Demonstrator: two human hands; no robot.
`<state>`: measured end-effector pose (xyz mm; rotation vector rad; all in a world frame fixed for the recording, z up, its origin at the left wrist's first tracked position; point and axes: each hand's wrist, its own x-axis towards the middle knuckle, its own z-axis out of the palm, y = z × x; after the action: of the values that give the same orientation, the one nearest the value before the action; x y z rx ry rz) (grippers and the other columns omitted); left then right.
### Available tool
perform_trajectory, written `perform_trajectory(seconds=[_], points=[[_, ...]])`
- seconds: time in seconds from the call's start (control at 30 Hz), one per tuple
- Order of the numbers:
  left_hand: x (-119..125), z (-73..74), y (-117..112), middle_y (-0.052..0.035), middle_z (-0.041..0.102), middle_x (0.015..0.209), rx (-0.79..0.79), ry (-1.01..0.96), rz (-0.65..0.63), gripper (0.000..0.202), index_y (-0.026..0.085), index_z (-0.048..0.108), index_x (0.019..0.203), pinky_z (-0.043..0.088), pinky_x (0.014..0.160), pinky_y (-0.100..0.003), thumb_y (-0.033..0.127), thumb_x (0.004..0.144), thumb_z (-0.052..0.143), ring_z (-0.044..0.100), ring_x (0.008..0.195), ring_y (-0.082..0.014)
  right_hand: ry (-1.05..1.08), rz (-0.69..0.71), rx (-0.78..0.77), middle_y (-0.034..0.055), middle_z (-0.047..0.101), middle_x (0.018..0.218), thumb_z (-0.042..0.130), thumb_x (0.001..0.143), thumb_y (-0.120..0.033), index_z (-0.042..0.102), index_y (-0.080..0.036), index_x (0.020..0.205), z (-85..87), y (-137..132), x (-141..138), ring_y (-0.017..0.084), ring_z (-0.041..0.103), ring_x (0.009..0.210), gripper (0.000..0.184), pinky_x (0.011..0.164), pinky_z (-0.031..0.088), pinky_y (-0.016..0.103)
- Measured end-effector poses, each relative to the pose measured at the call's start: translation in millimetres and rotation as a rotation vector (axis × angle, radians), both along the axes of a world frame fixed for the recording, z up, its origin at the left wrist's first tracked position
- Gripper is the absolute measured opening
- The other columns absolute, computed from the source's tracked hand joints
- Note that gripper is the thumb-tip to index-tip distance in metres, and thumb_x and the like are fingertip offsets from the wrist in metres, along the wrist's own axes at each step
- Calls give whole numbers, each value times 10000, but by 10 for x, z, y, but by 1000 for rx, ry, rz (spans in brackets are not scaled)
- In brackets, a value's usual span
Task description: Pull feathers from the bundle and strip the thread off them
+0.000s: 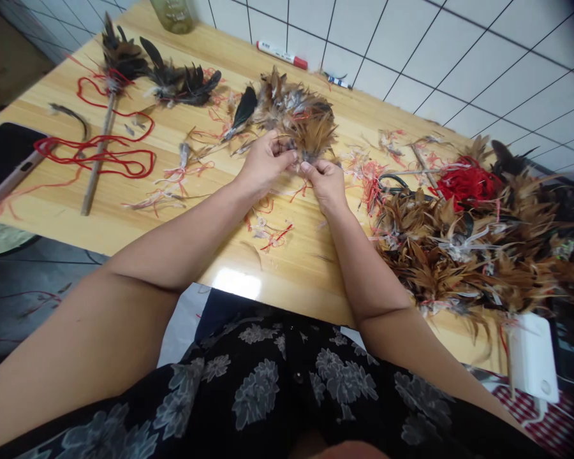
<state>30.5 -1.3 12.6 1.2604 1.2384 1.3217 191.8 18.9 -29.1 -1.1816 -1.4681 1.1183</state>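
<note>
The left hand (266, 162) and right hand (324, 185) pinch a fluffy brown feather tuft (310, 131), a large brown feather heap (459, 255) remaining on the pale wooden tabletop (210, 236)

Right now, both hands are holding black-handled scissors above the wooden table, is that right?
No, the head view shows the left hand and right hand holding a clump of brown feathers above the wooden table, not the scissors, which lie off to the right.

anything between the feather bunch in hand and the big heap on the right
Nothing solid blocks the feather bunch in the right hand; loose red thread tufts lie on the tabletop, and black-handled scissors sit at the feather heap's near edge.
</note>
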Motion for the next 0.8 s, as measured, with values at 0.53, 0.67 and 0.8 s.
perform_trajectory(seconds=[0.53, 0.67, 0.8], points=[[-35, -116, 85, 22, 686, 858, 16, -180, 58, 296, 226, 591, 991, 580, 789, -263, 156, 1018, 877, 774, 882, -169, 132, 58, -44, -21, 612, 778, 912, 864, -809, 642, -232, 796, -128, 81, 30, 168, 636, 868, 640, 845, 570, 319], [-104, -74, 112, 52, 642, 751, -38, -283, 59, 346, 211, 609, 914, 513, 666, -200, 79, 967, 925, 705, 698, -116, 203, 74, -28, -32, 592, 770, 896, 841, -868, 615, -239, 812, -174, 137, 72, 146, 606, 798, 690, 805, 563, 309], [-117, -8, 46, 34, 671, 745, -128, -293, -77, 351, 185, 626, 844, 499, 640, -200, -13, 950, 896, 682, 657, -103, 171, 61, -15, -28, 584, 792, 880, 831, -896, 596, -241, 795, -211, 160, 79, 136, 560, 780, 715, 795, 536, 312]])
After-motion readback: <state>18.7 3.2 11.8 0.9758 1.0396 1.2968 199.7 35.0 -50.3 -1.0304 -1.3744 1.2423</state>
